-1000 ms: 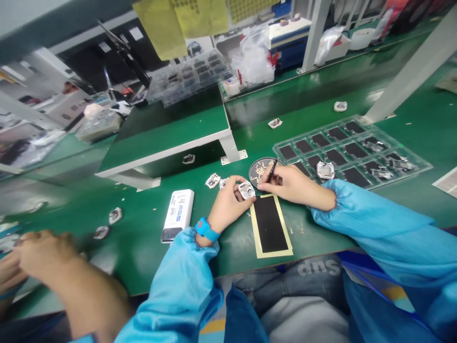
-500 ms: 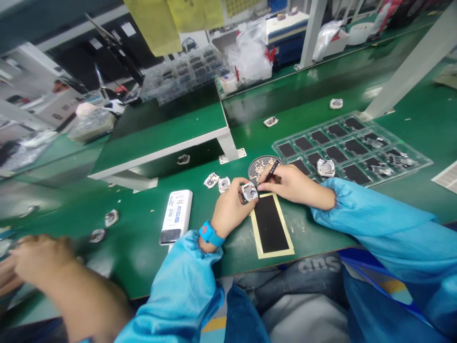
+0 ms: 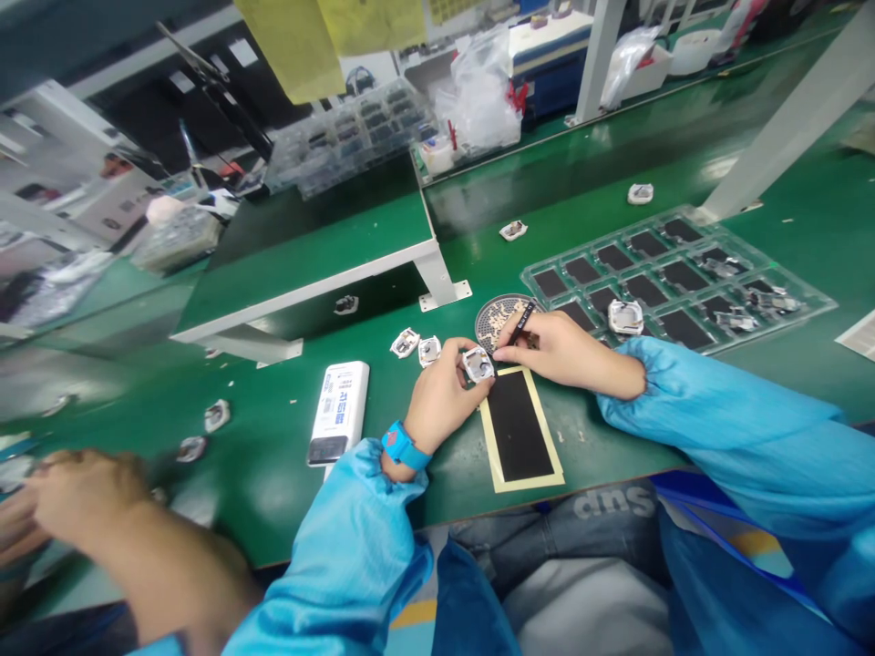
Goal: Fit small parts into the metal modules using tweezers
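Note:
Closed around the rim of a small white housing (image 3: 478,365), my left hand (image 3: 441,392) holds it above the top edge of a black sheet with a cream border (image 3: 520,428). Black tweezers with white lettering (image 3: 523,319) are pinched in my right hand (image 3: 543,344). Their tips reach the housing's right side; whether anything is between them is too small to tell. Just behind my hands is a round perforated dish (image 3: 487,321) with small beige pieces. Two more white housings (image 3: 406,343) lie beyond my left hand.
A clear tray (image 3: 817,305) with black rectangular parts lies to the right, a white housing (image 3: 625,317) on its near edge. A white power bank (image 3: 340,412) lies left of my left hand. A raised green shelf (image 3: 321,246) stands behind. At far left are a co-worker's hands (image 3: 88,497).
The view has shifted very slightly. My hands keep their places, and the housing in my left hand looks turned a little.

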A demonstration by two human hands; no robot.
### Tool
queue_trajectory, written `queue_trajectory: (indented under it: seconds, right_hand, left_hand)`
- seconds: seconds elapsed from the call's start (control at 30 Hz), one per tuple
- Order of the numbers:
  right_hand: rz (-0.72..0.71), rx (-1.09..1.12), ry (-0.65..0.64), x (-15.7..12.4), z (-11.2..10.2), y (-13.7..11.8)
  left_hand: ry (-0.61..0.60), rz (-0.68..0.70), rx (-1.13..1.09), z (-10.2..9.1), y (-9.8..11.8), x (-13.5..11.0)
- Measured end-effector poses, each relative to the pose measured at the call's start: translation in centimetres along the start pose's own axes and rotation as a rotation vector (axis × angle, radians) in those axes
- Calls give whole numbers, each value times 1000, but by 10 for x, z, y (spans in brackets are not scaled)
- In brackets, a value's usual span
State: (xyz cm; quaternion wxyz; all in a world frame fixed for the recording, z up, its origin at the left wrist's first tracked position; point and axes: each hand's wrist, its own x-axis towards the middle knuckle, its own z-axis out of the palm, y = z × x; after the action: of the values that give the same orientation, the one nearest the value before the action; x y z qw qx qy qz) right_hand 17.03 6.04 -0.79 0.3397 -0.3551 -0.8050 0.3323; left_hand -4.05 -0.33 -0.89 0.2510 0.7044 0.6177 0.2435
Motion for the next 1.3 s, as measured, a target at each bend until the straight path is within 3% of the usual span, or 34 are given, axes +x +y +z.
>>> queue_trajectory:
  seconds: [0.27,0.37,0.47,0.6,0.7,1.13,1.3]
  right_hand:
    - [62,120,-29,0,-7,-5]
    - [92,161,14,2,-16,-11]
    - [109,176,114,3,-27,-19]
    - [34,258,237,2,-37,-27]
    - [-37,331,266,-1,-37,-31]
    - [-24,105,60,-6,-18,-25]
    - [-8,101,50,-6,-16,-20]
  left_hand:
    - [-10,-20,-2,-2,4,-1]
    - [14,-23,-51,-2,3,-1]
    - [16,-56,-279,-1,3,-1]
    - [-128,-150,-779,2,7,-2]
    - [-153,-153,-913,4,11,-3]
    - [-84,-97,-610,14,6,-7]
    - [-87,-94,-588,14,6,-7]
